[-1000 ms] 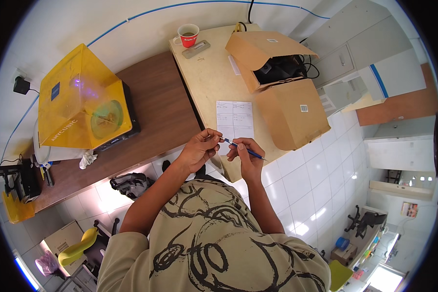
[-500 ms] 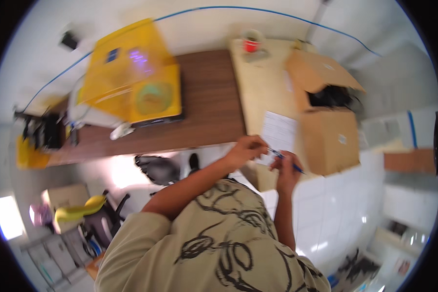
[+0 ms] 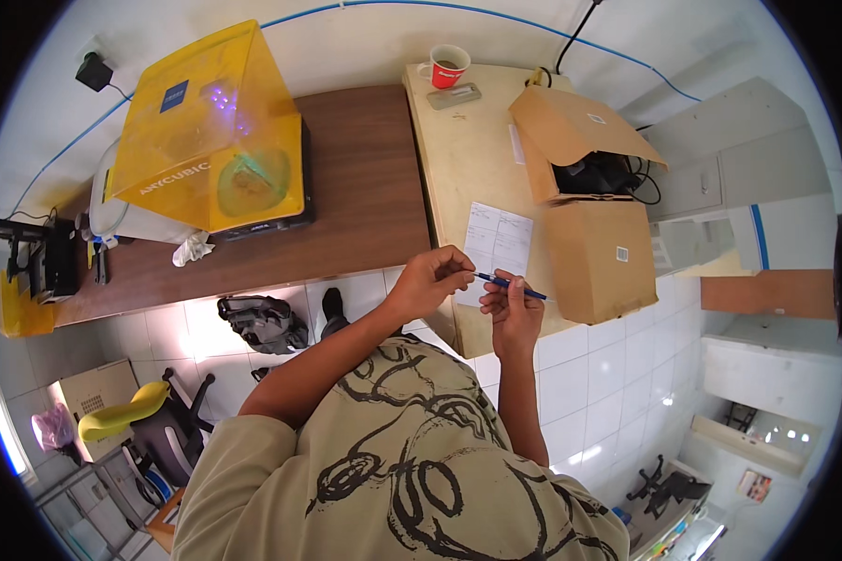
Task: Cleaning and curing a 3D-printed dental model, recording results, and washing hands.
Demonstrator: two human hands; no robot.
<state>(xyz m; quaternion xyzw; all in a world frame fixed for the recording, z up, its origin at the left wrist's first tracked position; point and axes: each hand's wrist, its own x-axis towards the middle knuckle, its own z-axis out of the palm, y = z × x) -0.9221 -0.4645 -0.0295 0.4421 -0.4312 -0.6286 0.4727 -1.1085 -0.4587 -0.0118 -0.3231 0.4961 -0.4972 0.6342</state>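
A blue pen [image 3: 528,292] is held in front of me, over the near part of the pale tabletop. My right hand [image 3: 513,313] pinches its barrel between thumb and fingers, with the butt end sticking out to the right. At the pen's thin left end, the fingers of my left hand [image 3: 436,282] are closed in a pinch on the tip. Just beyond both hands lies a white printed sheet [image 3: 499,238] with ruled boxes and some writing. Its lower part is partly hidden by my hands and the pen.
Right of the sheet stand cardboard boxes [image 3: 594,262], one with black cables inside. A red and white mug [image 3: 447,67] and a grey flat case [image 3: 454,95] sit at the back. On the brown table [image 3: 370,178] stands a yellow, see-through machine cover [image 3: 206,122]. A backpack [image 3: 262,323] lies on the floor.
The view has shifted, so the tables and boxes appear farther left and slightly higher. Both hands keep hold of the pen, which now lies a little flatter.
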